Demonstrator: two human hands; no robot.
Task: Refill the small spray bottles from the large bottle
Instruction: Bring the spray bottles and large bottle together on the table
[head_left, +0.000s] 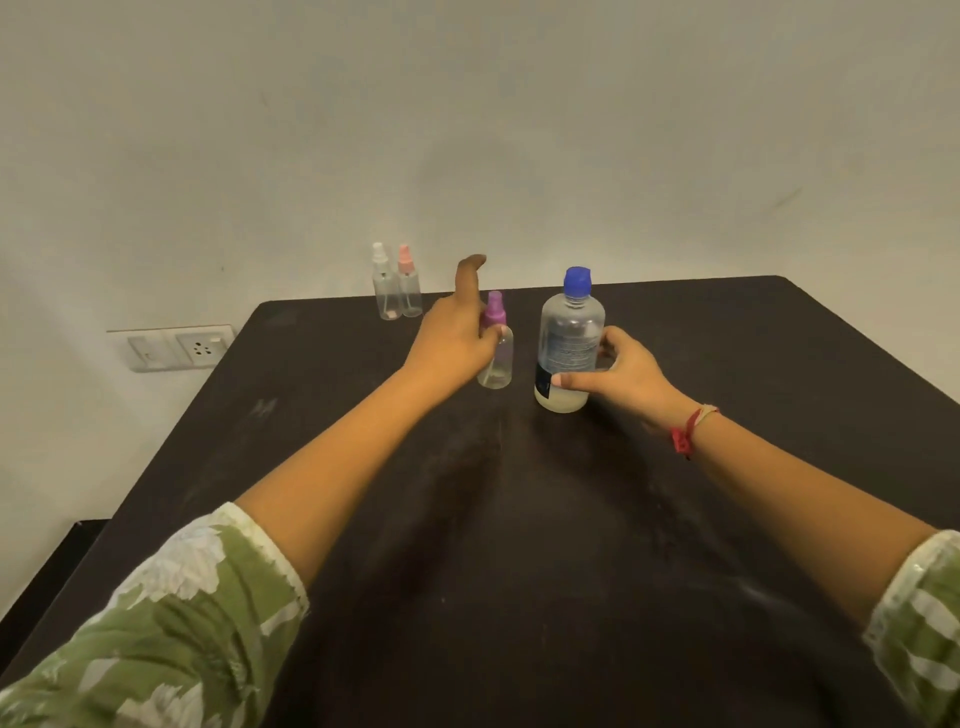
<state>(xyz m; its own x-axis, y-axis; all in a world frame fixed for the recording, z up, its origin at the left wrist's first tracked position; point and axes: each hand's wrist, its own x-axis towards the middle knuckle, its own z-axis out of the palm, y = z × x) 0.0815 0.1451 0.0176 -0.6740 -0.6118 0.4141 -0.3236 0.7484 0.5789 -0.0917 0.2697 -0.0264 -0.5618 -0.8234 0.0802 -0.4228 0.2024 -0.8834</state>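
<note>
left hand (452, 338) pinches purple spray bottle (497, 364), right hand (628, 374) wraps large bottle (569, 332). Both upright, side by side near counter (519, 519) far edge, probably steadied for uncapping. Two spare spray bottles (397, 291) parked at far-left corner.

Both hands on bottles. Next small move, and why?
Probably unscrew the purple sprayer top off the small spray bottle. The left hand already holds that bottle upright, but its top is on, so nothing can go in. The right hand grips the large bottle, whose blue cap is on too; that would come after.
</note>
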